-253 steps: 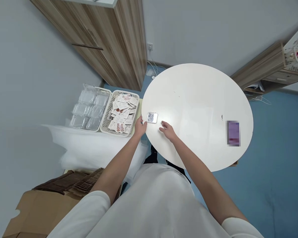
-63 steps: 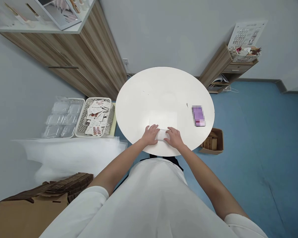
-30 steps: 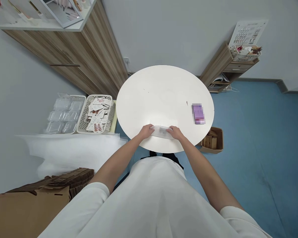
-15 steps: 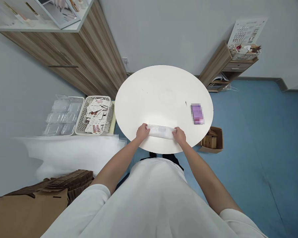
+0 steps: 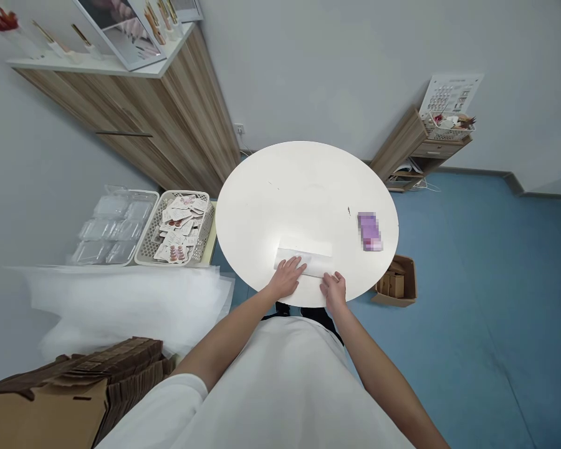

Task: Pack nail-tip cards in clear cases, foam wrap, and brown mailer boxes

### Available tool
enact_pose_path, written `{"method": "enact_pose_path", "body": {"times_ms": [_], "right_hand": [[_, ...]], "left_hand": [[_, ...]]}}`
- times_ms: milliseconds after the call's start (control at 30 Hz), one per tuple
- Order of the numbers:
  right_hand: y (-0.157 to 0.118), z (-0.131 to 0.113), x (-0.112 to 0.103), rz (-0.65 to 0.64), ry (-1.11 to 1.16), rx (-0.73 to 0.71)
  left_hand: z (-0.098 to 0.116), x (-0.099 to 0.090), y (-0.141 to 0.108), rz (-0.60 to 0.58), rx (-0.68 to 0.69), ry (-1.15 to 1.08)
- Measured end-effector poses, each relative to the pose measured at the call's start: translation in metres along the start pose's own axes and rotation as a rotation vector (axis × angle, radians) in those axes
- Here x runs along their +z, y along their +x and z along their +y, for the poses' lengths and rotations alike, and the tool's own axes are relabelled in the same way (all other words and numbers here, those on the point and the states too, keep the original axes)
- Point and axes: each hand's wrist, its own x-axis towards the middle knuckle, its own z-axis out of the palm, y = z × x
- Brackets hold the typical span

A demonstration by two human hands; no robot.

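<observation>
Through the head camera I have the white strip (image 5: 316, 265) lying flat on the round surface (image 5: 308, 193), just below the middle of the frame, slightly askew, with a faint grey patch showing through near its centre. As far as I can judge, the lengthwise folding is done: the sheet makes one long, narrow band. What seems left is its two ends, which reach out to left and right and are not tucked in. My left hand (image 5: 287, 276) rests on the strip's left half, fingers spread and gripping nothing, while my right hand (image 5: 334, 289) is at the lower right corner; I can't tell whether its thumb and fingers pinch the edge or merely touch it. Half a second ago each hand held one end of the strip; now the left has come inward over it and the right has dropped to that corner. In the earliest frame a small clear case lay bare near the surface's left edge; I no longer see it, and the grey patch may be it, wrapped. The blurred purple thing (image 5: 370, 232) stays at the surface's right.
</observation>
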Motion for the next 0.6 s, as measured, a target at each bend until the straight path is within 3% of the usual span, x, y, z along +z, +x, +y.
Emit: {"method": "enact_pose_path", "body": {"times_ms": [133, 367, 600], "right_hand": [[0.019, -0.014, -0.003, 0.06, -0.002, 0.013], [0.041, -0.034, -0.006, -0.048, 0.141, 0.069], [0.041, -0.058, 0.012, -0.159, 0.126, 0.008]], "left_hand": [[0.002, 0.003, 0.0, -0.006, -0.012, 0.005], [0.014, 0.01, 0.005, -0.041, -0.072, -0.02], [0.008, 0.008, 0.006, -0.07, -0.098, -0.151]]}}
